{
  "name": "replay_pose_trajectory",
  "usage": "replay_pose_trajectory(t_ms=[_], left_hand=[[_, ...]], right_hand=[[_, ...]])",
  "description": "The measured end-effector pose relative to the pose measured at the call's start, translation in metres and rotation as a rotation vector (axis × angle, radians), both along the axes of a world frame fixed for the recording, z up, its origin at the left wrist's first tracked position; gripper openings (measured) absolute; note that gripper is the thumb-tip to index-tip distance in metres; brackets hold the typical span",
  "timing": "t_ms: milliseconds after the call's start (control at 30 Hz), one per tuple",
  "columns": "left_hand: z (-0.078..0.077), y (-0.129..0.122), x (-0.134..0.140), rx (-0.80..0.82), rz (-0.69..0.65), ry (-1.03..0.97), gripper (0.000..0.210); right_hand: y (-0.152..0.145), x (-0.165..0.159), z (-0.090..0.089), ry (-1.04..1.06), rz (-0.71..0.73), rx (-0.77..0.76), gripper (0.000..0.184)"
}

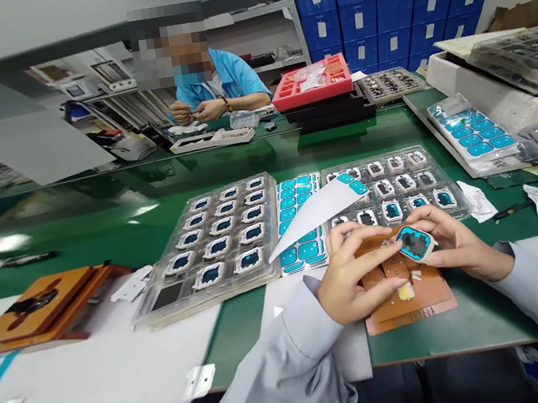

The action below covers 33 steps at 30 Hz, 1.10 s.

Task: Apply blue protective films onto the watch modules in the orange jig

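My right hand [452, 245] pinches a white watch case frame [415, 244] with a bright blue film along its inside edge. The frame is tilted above an orange-brown fixture plate [417, 311] with small pins and a yellow patch. Reaching in from the other side, my left hand [353, 273] has its fingers spread, and one fingertip meets the frame's left edge. Behind my hands lies a clear tray [424, 158] of similar frames, some showing blue film. Sheets of blue stickers [294, 214] lie left of that tray, with a partly curled white backing sheet [316, 214] over them.
Another clear tray [224, 218] of frames lies left of the stickers. A stacked orange-brown fixture [42, 306] rests on white foam at the left. Bagged blue stickers [475, 130], crumpled paper [477, 201] and a black pen [508, 211] lie right. A co-worker in blue [234, 75] sits opposite.
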<state>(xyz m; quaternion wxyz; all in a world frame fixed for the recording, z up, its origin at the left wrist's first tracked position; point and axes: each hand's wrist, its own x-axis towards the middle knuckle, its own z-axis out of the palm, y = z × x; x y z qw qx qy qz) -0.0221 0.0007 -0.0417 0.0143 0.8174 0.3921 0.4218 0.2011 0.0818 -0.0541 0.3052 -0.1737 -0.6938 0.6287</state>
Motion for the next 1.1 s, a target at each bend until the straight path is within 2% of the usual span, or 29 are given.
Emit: replay_pose_trajectory(t_ms=[133, 333, 400, 567, 633, 800, 867, 933, 1033, 1100], left_hand=[[0.003, 0.001, -0.002, 0.074, 0.036, -0.040, 0.020], [0.003, 0.000, 0.000, 0.091, 0.137, -0.035, 0.023], [0.001, 0.001, -0.001, 0.100, 0.246, -0.028, 0.022], [-0.012, 0.018, -0.023, 0.137, 0.642, 0.019, 0.027], [-0.020, 0.030, -0.037, 0.073, 0.760, 0.076, 0.036], [-0.035, 0.051, -0.054, -0.263, 0.960, 0.242, 0.059], [-0.035, 0.052, -0.051, -0.339, 0.990, 0.278, 0.060], [-0.033, 0.050, -0.047, -0.384, 0.997, 0.308, 0.056], [-0.029, 0.048, -0.042, -0.435, 1.014, 0.346, 0.054], [-0.028, 0.049, -0.040, -0.480, 1.034, 0.341, 0.057]], right_hand=[[0.001, 0.000, -0.003, -0.011, -0.033, 0.079, 0.052], [0.000, -0.002, -0.011, 0.053, -0.052, 0.291, 0.051], [0.000, -0.003, -0.012, 0.085, -0.040, 0.308, 0.051], [0.001, -0.004, -0.015, 0.108, -0.005, 0.306, 0.051], [0.001, -0.004, -0.014, 0.096, 0.004, 0.309, 0.049], [0.007, -0.002, -0.007, 0.048, -0.049, 0.274, 0.048], [0.019, 0.004, -0.003, 0.023, -0.142, 0.252, 0.047], [0.038, 0.013, -0.002, -0.032, -0.320, 0.282, 0.050], [0.070, 0.030, -0.005, -0.297, -0.665, 0.505, 0.051], [0.088, 0.039, -0.010, -0.524, -0.817, 0.718, 0.051]])
